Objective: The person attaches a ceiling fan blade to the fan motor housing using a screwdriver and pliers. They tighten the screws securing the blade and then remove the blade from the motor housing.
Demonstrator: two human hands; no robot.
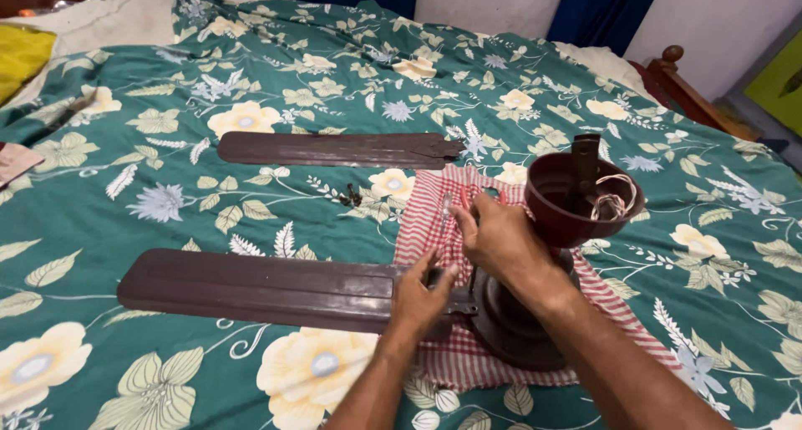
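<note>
A dark brown ceiling fan motor (510, 325) lies on a red and white checked cloth (434, 229) on the bed. One long brown fan blade (259, 290) lies against the motor on the left. My left hand (422, 295) rests on the blade's inner end, fingers pinched at the joint. My right hand (499, 238) is above the motor and grips red-handled pliers (476, 194) over the cloth. The fan's brown cup-shaped canopy (581, 200) with white wires inside stands just right of that hand.
A second brown blade (334, 150) lies loose farther back. Small dark screws (351, 198) sit between the blades. A green floral bedsheet (167, 104) covers the bed. A wooden bedpost (672, 62) is at the far right, a yellow cloth (21, 54) far left.
</note>
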